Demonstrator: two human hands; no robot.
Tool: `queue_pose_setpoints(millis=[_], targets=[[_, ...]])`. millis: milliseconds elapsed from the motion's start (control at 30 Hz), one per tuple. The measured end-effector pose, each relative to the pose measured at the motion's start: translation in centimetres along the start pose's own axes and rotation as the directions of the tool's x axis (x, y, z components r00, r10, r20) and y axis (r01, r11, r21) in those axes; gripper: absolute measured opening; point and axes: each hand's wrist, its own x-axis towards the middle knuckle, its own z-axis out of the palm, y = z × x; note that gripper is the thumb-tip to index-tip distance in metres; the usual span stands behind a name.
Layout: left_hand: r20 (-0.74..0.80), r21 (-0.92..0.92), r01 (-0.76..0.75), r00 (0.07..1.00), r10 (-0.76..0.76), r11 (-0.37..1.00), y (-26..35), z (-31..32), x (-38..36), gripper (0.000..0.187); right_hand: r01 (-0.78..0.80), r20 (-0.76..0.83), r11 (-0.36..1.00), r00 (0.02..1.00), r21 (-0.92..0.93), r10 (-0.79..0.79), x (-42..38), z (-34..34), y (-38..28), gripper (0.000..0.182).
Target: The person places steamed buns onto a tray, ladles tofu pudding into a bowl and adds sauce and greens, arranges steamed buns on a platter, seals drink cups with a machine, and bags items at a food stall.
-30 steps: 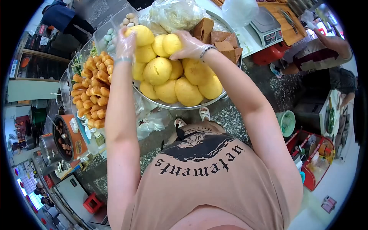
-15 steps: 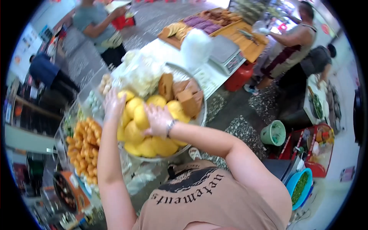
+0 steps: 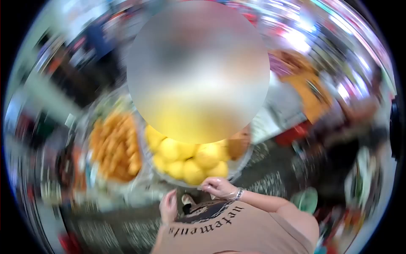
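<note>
Shirt (image 3: 253,230): one, tan, with black print and lettering, worn by the person.

Left hand (image 3: 169,205): before the shirt, apart from the tray. Grip blurred, fingers loosely together and directed forward; cannot tell whether they pinch anything. Nearest item: the shirt.

Right hand (image 3: 218,187): at the near rim of the tray, beside the buns; contact cannot be told. Grip with fingers bent inward; contents, if any, cannot be told. Bracelet (image 3: 238,194) at the wrist.

Shoe (image 3: 187,200): light, on the floor between the hands.

Bucket (image 3: 307,200): pale green, at the right, beyond the right forearm.

Tray (image 3: 170,180): round, with a pale rim, ahead of both hands.

Buns (image 3: 193,171): yellow, rounded, heaped in the near part of the tray; farther ones hidden by a blurred disc.

Block (image 3: 239,145): brown, in the tray, right of the buns, partly hidden.

Fried dough (image 3: 116,146): golden pieces, piled left of the tray. Greens (image 3: 111,108): beyond the pile, blurred.

Surface (image 3: 263,125): white, right of and beyond the tray. Scale (image 3: 286,101): grey, on it. Red container (image 3: 292,133): below its edge.

Board (image 3: 305,95): orange, beyond the scale.

Person (image 3: 359,109): far right, blurred.
</note>
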Motion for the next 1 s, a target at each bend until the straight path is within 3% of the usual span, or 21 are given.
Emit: queue_pose_setpoints(millis=[33,67,100,167,200,300,367,433,467,500,567,633,700,767,867,900,967,1000], targets=[[-0.022,-0.055,0.074,0.997,-0.075,0.996,2.5,-0.6,0.0,0.022,0.095,0.114,0.995,0.989,0.005,-0.095,1.7,0.9,-0.5,0.015],[-0.047,0.006,0.09,0.995,-0.09,0.996,5.6,-1.8,0.4,0.022,0.063,0.243,0.998,0.968,-0.011,-0.059,3.2,2.0,-1.3,0.013],[-0.101,0.044,-0.006,0.995,0.011,0.999,6.3,-2.9,0.6,0.02,0.035,0.352,0.998,0.936,-0.043,-0.018,4.7,3.4,-2.0,0.012],[-0.215,0.074,-0.108,0.969,0.122,0.991,7.4,-4.9,0.1,0.018,0.252,0.449,0.963,0.874,-0.096,-0.185,6.8,6.7,-3.9,0.011],[-0.262,0.071,-0.124,0.955,0.138,0.99,7.1,-5.9,-0.7,0.02,0.149,0.51,0.982,0.857,-0.112,-0.072,7.2,8.5,-5.4,0.013],[-0.359,0.018,-0.131,0.924,0.129,0.991,5.3,-8.7,-5.4,0.023,0.294,0.641,0.949,0.752,-0.118,-0.153,7.6,15.2,-5.4,0.017],[-0.447,-0.008,-0.073,0.893,0.062,0.997,2.4,-11.3,-9.7,0.022,0.262,0.719,0.96,0.686,-0.102,-0.111,7.5,21.3,-5.5,0.02],[-0.501,-0.04,-0.019,0.866,-0.004,0.999,-0.6,-14.3,-14.7,0.022,0.489,0.857,0.871,0.467,-0.046,-0.216,6.8,28.3,-6.7,0.022],[-0.562,-0.047,0.017,0.826,-0.041,0.999,-2.1,-16.1,-17.5,0.022,0.496,0.888,0.868,0.405,-0.015,-0.217,6.2,32.4,-7.1,0.023],[-0.611,-0.06,0.055,0.788,-0.081,0.997,-3.6,-17.9,-20.7,0.022,0.514,0.943,0.858,0.281,0.011,-0.181,5.7,37.0,-7.1,0.023],[-0.664,-0.103,0.119,0.731,-0.157,0.988,-6.1,-22.5,-27.6,0.022,0.51,0.971,0.858,0.166,0.065,-0.172,3.1,46.7,-8.8,0.022],[-0.761,-0.3,0.157,0.555,-0.336,0.941,-9.0,-26.2,-34.5,0.022,0.523,0.966,0.831,0.049,0.19,-0.252,0.0,55.3,-11.3,0.021],[-0.779,-0.475,0.089,0.419,-0.466,0.876,-11.3,-29.9,-40.7,0.023,0.56,0.973,0.798,-0.172,0.223,-0.152,-2.5,63.0,-12.9,0.022],[-0.739,-0.638,0.006,0.277,-0.614,0.77,-12.3,-33.3,-45.2,0.023,0.444,0.938,0.831,-0.239,0.335,-0.25,-4.1,68.6,-15.0,0.025],[-0.765,-0.586,0.206,0.179,-0.619,0.783,-17.1,-37.1,-50.7,0.022,0.426,0.915,0.83,-0.336,0.36,-0.225,-3.4,76.2,-16.3,0.028],[-0.759,-0.582,0.282,0.147,-0.634,0.763,-18.4,-38.3,-51.7,0.024,0.425,0.911,0.826,-0.341,0.371,-0.233,-2.7,78.6,-16.0,0.028],[-0.717,-0.668,0.199,0.087,-0.692,0.717,-21.2,-40.5,-52.7,0.024,0.384,0.94,0.868,-0.256,0.314,-0.227,-0.6,83.2,-15.1,0.033],[-0.666,-0.721,0.182,0.086,-0.741,0.669,-22.9,-41.9,-53.0,0.023,0.449,0.959,0.869,-0.267,0.207,-0.09,1.2,85.4,-15.4,0.039]])
